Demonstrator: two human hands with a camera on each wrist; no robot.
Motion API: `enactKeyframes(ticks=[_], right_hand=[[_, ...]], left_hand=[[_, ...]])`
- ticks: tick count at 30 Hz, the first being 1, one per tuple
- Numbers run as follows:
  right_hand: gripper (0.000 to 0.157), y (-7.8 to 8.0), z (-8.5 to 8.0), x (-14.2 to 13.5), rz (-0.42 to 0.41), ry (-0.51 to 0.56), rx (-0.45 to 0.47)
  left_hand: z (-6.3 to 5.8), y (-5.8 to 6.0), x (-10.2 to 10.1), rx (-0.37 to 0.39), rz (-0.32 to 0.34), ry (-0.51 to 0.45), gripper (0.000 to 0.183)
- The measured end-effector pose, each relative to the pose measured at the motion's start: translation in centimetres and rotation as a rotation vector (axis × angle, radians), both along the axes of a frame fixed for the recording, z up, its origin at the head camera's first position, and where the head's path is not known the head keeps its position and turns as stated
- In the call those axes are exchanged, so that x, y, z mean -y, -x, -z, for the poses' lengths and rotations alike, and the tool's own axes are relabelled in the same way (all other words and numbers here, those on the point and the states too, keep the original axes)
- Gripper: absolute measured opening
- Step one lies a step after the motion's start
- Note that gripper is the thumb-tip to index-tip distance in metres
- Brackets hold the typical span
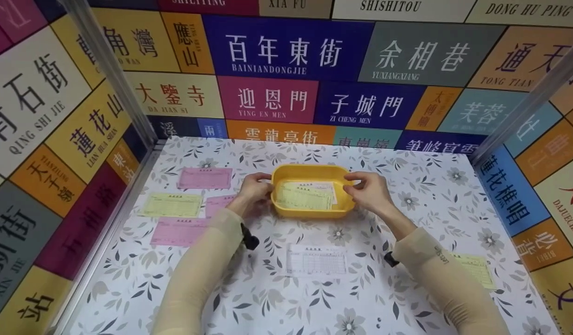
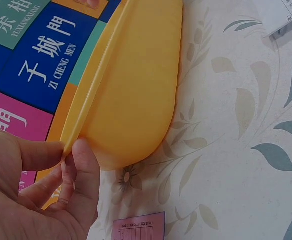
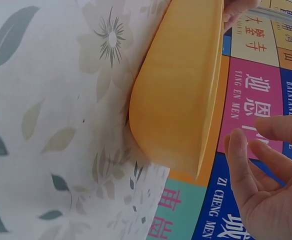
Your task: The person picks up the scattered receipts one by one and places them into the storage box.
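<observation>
A yellow oval plastic basin [image 1: 309, 214] is at the middle of the table, with a yellow printed slip [image 1: 305, 199] and a paler slip [image 1: 327, 186] inside. My left hand [image 1: 255, 190] pinches the rim at the basin's left end; the left wrist view shows thumb and fingers on that edge of the basin [image 2: 136, 90]. At the other end is my right hand [image 1: 371, 190]. In the right wrist view, the right hand [image 3: 266, 185] has loosely bent fingers, and a gap separates them from the basin [image 3: 176, 90].
Pink slips [image 1: 205, 177] and a yellow slip [image 1: 172, 205] lie on the left, one pink slip partly behind my left arm. A white slip [image 1: 316, 261] lies in front of the basin. My right forearm partly covers another yellow slip [image 1: 477, 272]. Sign-covered walls [image 1: 286, 51] enclose the table.
</observation>
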State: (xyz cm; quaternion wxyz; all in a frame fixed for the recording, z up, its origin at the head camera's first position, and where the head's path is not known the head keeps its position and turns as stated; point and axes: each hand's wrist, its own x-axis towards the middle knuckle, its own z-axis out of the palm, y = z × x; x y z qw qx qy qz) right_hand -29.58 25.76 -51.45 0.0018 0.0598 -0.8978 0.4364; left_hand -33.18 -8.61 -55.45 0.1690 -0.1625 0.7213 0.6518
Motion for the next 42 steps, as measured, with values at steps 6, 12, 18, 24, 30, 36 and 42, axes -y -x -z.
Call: enactKeyframes(ticks=[6,12,18,24,30,36,42], right_hand=[[0.033,-0.7,-0.6,-1.6,-0.016,-0.078,-0.056],[0.033,-1.6,-1.0,-3.3,-0.007,-0.161,-0.081],[0.030,-2.6,-1.2,-5.4,-0.022,-0.190,-0.092],[0.033,-3.2,-1.1,-7.1,-0.010,-0.238,-0.064],[0.039,-3.4,-0.6,-8.8,-0.010,-0.290,-0.024],[0.043,-4.0,0.1,-10.7,-0.032,-0.343,0.016],[0.045,-4.9,0.4,-12.6,-0.058,-0.369,0.070]], left_hand=[[-0.1,0.1,0.0,0.018,-0.009,0.027,0.052],[0.0,0.0,-0.1,0.021,-0.010,0.026,0.050],[-0.2,0.1,-0.1,0.037,-0.005,0.039,0.048],[-0.3,0.0,-0.1,0.025,-0.013,0.045,0.047],[-0.1,0.1,0.0,-0.013,0.002,0.012,0.051],[0.0,0.1,0.1,-0.004,0.002,-0.005,0.050],[-0.1,-0.1,0.1,0.020,0.003,-0.002,0.050]])
